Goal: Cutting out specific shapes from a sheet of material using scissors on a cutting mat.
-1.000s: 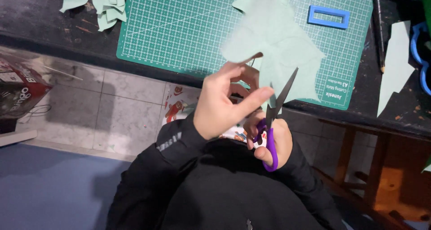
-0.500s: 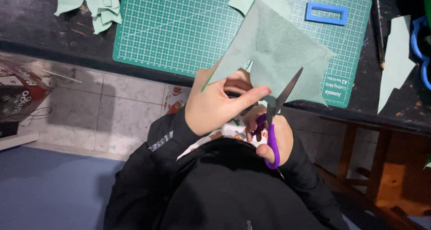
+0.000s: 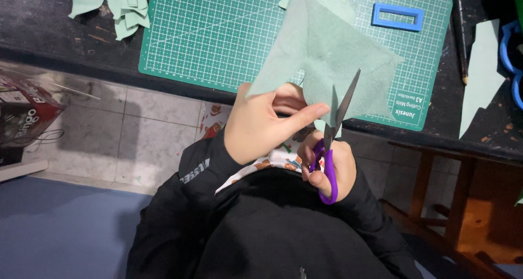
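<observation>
the green felt sheet hides the left hand's fingers; the blue ring is cut off at the right edge.

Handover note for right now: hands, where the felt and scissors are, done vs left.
Left hand: pinches the pale green felt sheet by its lower edge, held up over the green cutting mat.
Right hand: in the purple-handled scissors, blades open against the sheet's lower edge.
Done: green offcuts lie at the table's top left, a long strip at right.
Left: the cut in hand is unfinished.
</observation>
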